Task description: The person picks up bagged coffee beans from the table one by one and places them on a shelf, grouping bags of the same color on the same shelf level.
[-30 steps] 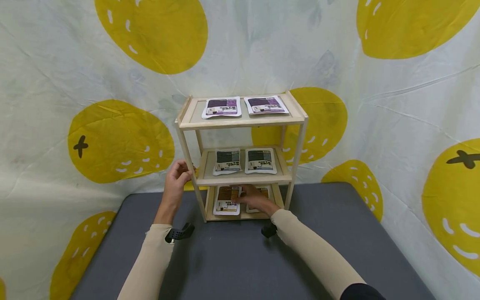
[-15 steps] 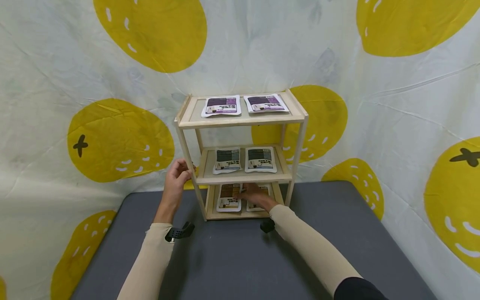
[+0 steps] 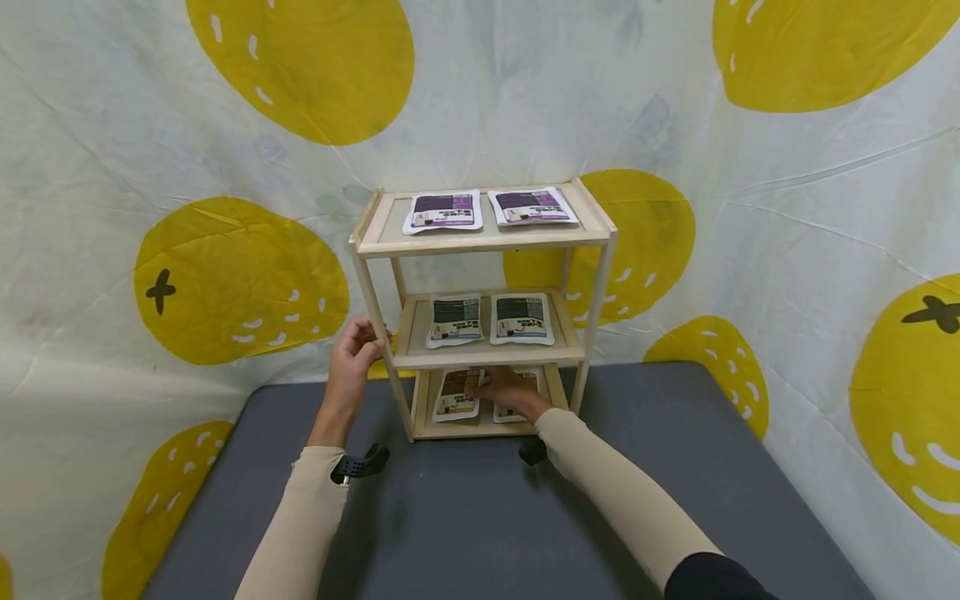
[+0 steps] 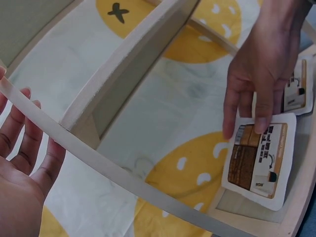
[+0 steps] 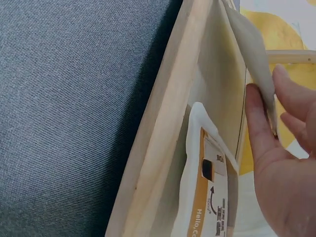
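A small three-tier wooden shelf rack [image 3: 487,360] stands on the table. My left hand [image 3: 351,358] holds its left front post [image 4: 123,177], fingers curled behind the wood in the left wrist view. On the bottom tier, my right hand [image 3: 510,392] pinches the upper edge of a white-edged, brown-and-orange flat pouch [image 4: 256,165]. This pouch is tilted, its raised edge between thumb and fingers; the right wrist view shows its plain back [image 5: 254,44]. To its right lies a matching pouch [image 5: 205,197], partly hidden by the right hand in the head view.
Two dark green-labelled pouches, left [image 3: 454,322] and right [image 3: 522,319], lie on the middle tier. Two purple-labelled pouches, left [image 3: 443,212] and right [image 3: 532,207], lie on top. A fruit-patterned cloth [image 3: 480,100] hangs behind the grey table [image 3: 450,525].
The right hand has shifted the left bottom pouch slightly back and to the right, and the pouch has turned slightly. The left hand stays at the post.
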A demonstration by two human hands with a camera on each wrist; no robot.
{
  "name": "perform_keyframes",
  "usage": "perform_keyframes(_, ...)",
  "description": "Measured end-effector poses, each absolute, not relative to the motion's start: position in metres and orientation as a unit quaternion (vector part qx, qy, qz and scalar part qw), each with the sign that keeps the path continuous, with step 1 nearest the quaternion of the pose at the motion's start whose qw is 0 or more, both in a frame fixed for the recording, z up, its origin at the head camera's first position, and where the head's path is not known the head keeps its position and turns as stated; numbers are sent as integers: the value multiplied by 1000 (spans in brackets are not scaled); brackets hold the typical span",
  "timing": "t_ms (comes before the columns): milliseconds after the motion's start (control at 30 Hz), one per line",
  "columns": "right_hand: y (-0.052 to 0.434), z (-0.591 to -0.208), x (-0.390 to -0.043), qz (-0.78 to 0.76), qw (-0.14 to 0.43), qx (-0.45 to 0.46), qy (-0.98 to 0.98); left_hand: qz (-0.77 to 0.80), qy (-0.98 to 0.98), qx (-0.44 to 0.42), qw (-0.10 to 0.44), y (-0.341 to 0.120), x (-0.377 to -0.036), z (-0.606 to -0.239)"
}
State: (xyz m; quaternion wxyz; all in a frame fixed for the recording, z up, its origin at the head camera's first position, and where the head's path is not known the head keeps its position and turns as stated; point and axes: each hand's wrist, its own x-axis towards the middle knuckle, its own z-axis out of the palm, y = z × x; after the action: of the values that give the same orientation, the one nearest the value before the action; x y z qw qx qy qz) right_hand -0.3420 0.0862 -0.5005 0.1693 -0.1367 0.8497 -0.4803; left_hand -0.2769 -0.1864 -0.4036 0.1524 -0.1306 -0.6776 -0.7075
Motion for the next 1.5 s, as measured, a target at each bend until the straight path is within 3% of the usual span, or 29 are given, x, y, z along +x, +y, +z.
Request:
perform_keyframes(700, 90, -499, -339, -426, 171, -157, 874, -708, -676, -135, 154, -184, -277, -405)
perform_keyframes(1100, 91, -474, -316, -353, 121, -282, 884, -703, -678, -145, 157, -191, -277, -409)
perform_keyframes(1500, 106, -453, -284, -327, 89, -344, 876, -708, -678, -123, 154, -200, -265, -420)
